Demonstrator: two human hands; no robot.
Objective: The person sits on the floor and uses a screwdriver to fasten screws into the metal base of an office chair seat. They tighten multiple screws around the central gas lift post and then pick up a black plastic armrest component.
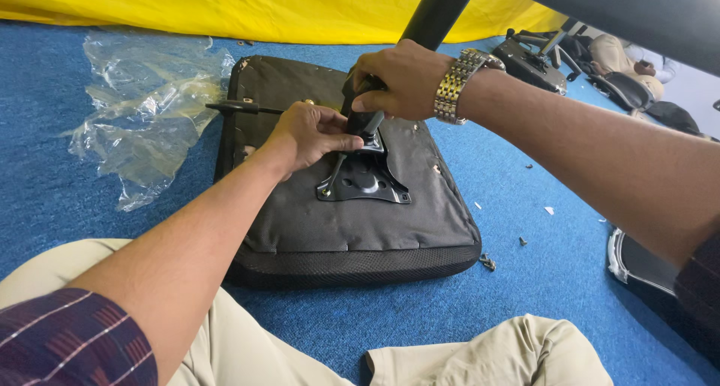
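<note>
An upturned black chair seat (352,221) lies on blue carpet. A black metal mounting plate (364,180) is set on its fabric underside, with a thin lever (240,107) sticking out to the left. My right hand (401,79), with a metal watch on the wrist, is closed around a dark tool handle (366,120) standing upright over the plate. My left hand (311,135) rests on the seat beside the plate, fingertips pinching at the tool's lower end. What sits under the tool tip is hidden.
Crumpled clear plastic wrap (142,109) lies left of the seat. Yellow cloth (262,7) lines the far edge. Small screws (487,262) are scattered on the carpet to the right. A dark bar (442,11) crosses overhead. Another chair base (536,56) and a seated person (634,60) are at the back right.
</note>
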